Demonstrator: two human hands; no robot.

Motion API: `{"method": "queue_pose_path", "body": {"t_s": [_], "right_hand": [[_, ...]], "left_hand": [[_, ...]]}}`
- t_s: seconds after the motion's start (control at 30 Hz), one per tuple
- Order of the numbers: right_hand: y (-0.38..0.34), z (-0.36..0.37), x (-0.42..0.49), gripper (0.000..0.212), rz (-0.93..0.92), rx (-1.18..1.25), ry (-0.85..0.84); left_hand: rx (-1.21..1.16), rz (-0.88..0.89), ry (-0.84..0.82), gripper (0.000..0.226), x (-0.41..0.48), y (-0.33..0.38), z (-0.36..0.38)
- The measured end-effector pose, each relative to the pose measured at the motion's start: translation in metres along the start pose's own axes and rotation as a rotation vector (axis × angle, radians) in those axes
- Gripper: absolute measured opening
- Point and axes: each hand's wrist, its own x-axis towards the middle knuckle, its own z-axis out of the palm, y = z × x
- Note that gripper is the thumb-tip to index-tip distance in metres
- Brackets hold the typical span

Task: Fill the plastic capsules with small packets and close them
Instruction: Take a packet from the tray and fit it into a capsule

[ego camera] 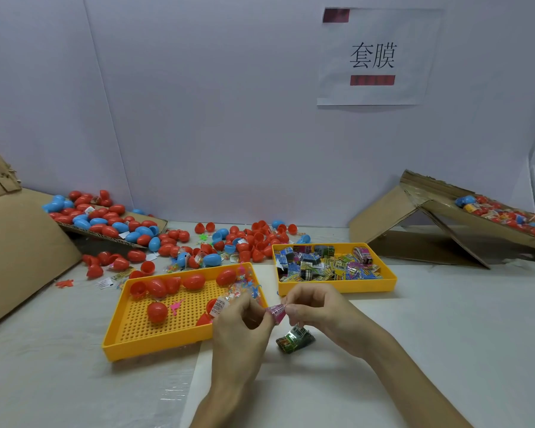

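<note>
"While both hands are up in front of you, what are they holding?"

"My left hand [241, 325] and my right hand [317, 310] meet over the table [445, 335], just in front of two yellow trays. Thumb and forefinger of each pinch opposite ends of one pink packet [277, 313]; my other fingers are curled."

"And the green one underneath?"

"The green packet [295, 338] sits just below my right hand. Whether it hangs from my fingers or lies on the table, I cannot tell."

"Where are the capsules?"

"Several red capsules [157, 312] lie in the perforated tray [155, 347] on my left, some whole, some open halves, with small plastic toys [176, 305] among them. The packet tray [337, 287] on the right is heaped with printed packets. Behind both, loose capsules [210, 259], red and blue, are strewn over the table and up a cardboard ramp [112, 234]. Far right, a tilted cardboard sheet [445, 211] holds more of them."
</note>
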Motion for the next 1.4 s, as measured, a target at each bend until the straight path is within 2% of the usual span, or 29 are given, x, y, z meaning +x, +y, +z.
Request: {"method": "queue_pose_path", "body": {"t_s": [0.1,0.27,0.43,0.67,0.8,1.0,1.13,1.4], "right_hand": [[0.001,0.000,0.001,0.004,-0.015,0.033,0.013],[0.004,0.001,0.003,0.016,0.067,0.099,0.076],[0.005,0.002,0.004,0.024,0.125,0.143,0.038],[0.001,0.001,0.002,0.013,0.122,0.015,-0.052],[0.000,0.001,0.001,0.018,0.120,0.040,-0.062],[-0.003,-0.001,-0.001,0.017,0.096,0.067,-0.047],[-0.005,0.000,-0.001,0.016,0.095,0.105,-0.098],[-0.006,-0.006,0.000,0.014,0.042,0.188,-0.002]], "left_hand": [[0.025,0.014,-0.014,0.032,-0.001,0.001,0.002],[-0.020,0.022,0.053,0.029,0.000,0.001,0.000],[0.019,0.081,0.068,0.027,-0.002,0.003,0.000],[0.058,0.116,0.052,0.029,-0.001,0.001,0.000],[0.099,0.139,0.023,0.027,0.000,-0.001,-0.002],[0.079,0.239,-0.131,0.033,0.005,0.003,-0.009],[-0.001,0.220,-0.245,0.021,0.011,0.003,-0.019],[-0.008,0.269,-0.346,0.016,0.021,0.011,-0.014]]}}
